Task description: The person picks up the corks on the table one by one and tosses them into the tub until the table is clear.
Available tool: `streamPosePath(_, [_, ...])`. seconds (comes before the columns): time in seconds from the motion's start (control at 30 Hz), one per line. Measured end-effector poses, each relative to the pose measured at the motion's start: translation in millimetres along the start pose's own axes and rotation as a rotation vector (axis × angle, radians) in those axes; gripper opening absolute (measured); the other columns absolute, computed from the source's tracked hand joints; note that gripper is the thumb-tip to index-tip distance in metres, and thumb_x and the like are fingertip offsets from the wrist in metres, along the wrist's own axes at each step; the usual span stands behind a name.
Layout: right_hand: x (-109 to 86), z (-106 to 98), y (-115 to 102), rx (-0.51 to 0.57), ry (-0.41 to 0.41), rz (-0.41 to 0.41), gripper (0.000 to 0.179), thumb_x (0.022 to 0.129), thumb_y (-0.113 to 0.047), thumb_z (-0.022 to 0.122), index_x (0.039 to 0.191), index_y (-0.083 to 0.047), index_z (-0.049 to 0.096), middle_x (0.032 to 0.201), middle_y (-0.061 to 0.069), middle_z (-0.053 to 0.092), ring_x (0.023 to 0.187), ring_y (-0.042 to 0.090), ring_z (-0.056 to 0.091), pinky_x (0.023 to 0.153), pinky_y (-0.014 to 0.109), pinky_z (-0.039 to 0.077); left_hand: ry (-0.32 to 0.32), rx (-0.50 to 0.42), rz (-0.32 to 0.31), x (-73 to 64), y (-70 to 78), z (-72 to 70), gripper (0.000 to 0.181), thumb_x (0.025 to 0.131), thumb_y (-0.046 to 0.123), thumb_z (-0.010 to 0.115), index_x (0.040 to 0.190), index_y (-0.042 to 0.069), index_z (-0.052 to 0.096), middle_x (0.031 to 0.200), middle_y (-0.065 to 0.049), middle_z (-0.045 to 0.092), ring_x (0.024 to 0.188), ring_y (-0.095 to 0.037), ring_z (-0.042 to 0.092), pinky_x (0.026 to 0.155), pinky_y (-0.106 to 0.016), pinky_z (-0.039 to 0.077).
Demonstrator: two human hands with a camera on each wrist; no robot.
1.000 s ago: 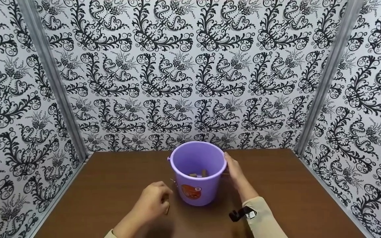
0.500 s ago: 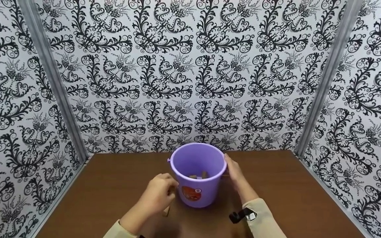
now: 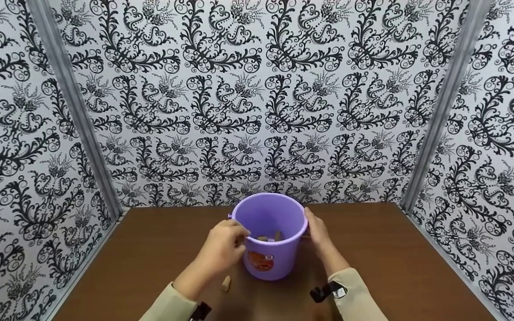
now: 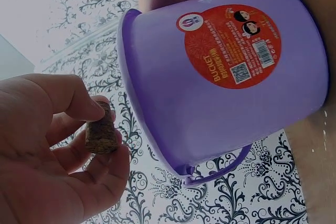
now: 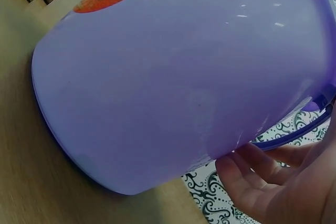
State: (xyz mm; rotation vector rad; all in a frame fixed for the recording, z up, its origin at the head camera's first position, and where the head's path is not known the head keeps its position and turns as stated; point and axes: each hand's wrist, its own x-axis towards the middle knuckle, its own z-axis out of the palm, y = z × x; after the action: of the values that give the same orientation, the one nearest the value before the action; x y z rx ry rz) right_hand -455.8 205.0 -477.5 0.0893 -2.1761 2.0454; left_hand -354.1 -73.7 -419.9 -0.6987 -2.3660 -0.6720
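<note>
On the near table (image 3: pixel 163 254), a loose cork (image 3: pixel 226 284) lies apart from the purple bucket (image 3: pixel 280 257). Beyond, the left hand (image 3: pixel 222 244), risen since earlier beside the open rim (image 3: pixel 270 243), pinches a second cork (image 4: pixel 102 134); the right hand (image 3: pixel 319 231) holds the bucket's side, short of the far edge.

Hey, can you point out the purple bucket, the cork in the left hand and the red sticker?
Purple bucket (image 5: pixel 173 87): right wrist view, on its outer wall.
Held cork (image 4: pixel 101 134): left wrist view, on its side.
Red sticker (image 4: pixel 232 46): left wrist view, around its middle.
</note>
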Motion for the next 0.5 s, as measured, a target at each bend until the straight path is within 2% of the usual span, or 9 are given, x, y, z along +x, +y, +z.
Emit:
streamPosePath(0.17, [10.4,2.2,14.8,0.061,0.011,0.020,0.060,0.114,-0.039,0.041,0.133,0.012,0.066,0.118,0.032,0.073,0.098,0.030,0.073,0.079,0.030,0.058,0.000,-0.038,-0.006,6.2,4.6,0.5,0.026,0.074,-0.006,0.075,0.097,0.005,0.083,0.096,-0.004,0.075,0.091,-0.021,0.068,0.084,-0.037,0.060])
streamPosePath(0.37, [8.8,2.0,15.0,0.101,-0.057,0.039,0.061,0.114,-0.041,0.042,0.136,0.011,0.063,0.119,0.031,0.073,0.099,0.030,0.074,0.084,0.040,0.062,-0.014,-0.064,-0.019,14.0,8.4,-1.5,0.029,0.073,-0.007,0.075,0.098,0.007,0.083,0.094,-0.001,0.073,0.087,-0.018,0.065,0.080,-0.034,0.058])
streamPosePath(0.5, [4.3,0.5,13.6,0.086,-0.067,0.041,0.058,0.114,-0.039,0.040,0.136,0.009,0.065,0.121,0.028,0.075,0.104,0.032,0.075,0.087,0.041,0.062,-0.037,-0.089,-0.027,18.2,9.1,-1.0,0.031,0.073,-0.008,0.074,0.099,0.007,0.084,0.095,-0.001,0.073,0.087,-0.017,0.067,0.080,-0.032,0.059])
